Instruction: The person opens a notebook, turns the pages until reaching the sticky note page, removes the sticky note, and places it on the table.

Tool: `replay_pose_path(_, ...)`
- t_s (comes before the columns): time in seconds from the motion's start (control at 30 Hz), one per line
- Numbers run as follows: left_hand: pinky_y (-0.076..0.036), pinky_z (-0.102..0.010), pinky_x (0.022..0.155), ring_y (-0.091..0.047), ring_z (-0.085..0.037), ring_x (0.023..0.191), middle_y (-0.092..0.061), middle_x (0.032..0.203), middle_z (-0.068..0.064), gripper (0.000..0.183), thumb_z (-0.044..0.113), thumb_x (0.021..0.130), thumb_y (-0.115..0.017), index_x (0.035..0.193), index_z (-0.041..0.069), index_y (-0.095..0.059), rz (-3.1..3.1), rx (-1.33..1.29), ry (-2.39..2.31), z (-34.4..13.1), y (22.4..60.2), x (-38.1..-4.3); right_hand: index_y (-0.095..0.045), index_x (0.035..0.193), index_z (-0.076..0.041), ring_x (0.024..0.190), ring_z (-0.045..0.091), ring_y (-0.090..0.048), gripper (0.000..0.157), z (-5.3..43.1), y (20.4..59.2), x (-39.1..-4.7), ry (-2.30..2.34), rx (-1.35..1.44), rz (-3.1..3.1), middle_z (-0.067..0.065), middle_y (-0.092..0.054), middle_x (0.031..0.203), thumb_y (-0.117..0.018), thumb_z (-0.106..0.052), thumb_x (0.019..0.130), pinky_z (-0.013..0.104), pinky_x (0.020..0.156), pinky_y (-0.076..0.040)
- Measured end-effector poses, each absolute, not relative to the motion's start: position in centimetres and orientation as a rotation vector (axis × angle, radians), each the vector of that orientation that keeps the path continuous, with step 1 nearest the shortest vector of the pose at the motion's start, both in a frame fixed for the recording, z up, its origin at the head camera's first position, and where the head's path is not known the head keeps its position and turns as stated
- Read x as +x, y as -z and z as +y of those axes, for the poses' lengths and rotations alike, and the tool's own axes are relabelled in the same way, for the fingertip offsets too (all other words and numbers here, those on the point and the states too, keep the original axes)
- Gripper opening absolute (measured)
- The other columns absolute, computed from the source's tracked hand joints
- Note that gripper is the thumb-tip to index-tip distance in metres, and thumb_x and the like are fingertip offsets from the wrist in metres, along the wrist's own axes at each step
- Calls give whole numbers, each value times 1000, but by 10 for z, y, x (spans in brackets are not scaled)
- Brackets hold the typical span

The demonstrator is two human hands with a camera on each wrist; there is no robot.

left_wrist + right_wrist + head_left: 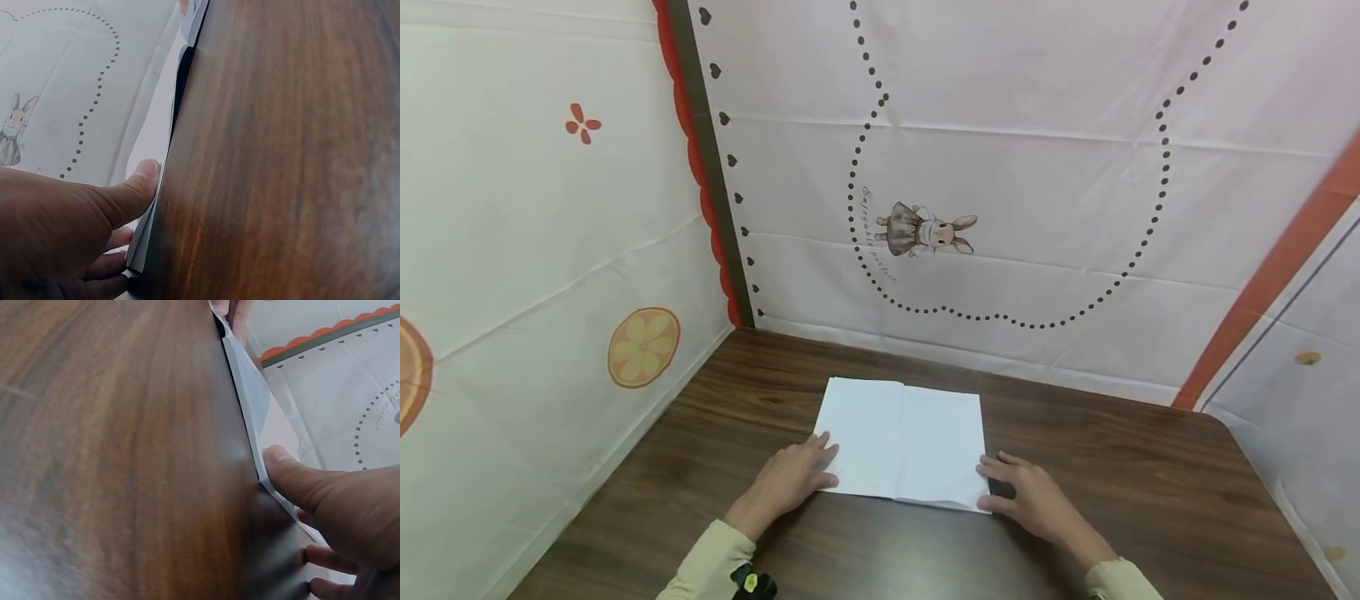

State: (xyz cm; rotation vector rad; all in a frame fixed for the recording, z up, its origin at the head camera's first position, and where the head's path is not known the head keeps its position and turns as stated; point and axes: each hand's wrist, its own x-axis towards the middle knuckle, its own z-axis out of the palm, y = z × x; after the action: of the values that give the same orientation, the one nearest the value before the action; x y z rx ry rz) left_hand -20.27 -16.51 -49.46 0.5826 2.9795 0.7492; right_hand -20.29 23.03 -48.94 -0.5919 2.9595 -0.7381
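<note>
An open notebook (865, 437) with white pages lies flat on the wooden table, its fold running away from me. On its left page edge rests my left hand (793, 477), with the thumb on the paper near the front corner. My right hand (1030, 497) touches the right page edge, thumb at the near corner and fingers spread farther up. The left wrist view shows the left thumb (140, 181) pressing the page from above. In the right wrist view the right thumb (281, 462) lies on the paper, while the other fingers reach past the edge.
The dark wooden table (1112, 467) extends around the notebook. Behind it hangs a pale cloth wall (1037, 208) with a printed rabbit and dotted line. Another printed cloth (535, 233) borders the left side, and a third (1300, 433) the right.
</note>
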Motion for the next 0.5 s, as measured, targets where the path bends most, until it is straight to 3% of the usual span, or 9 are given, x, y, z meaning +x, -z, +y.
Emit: replay_pose_path(0.5, -42, -65, 107, -51, -43, 137, -54, 149, -21, 51, 30, 93, -74, 134, 0, -66, 2978, 534, -771, -164, 494, -203, -72, 128, -10, 136, 41, -52, 53, 225, 503, -196, 792, -554, 3083, 4, -66, 138, -79, -39, 85, 61, 106, -44)
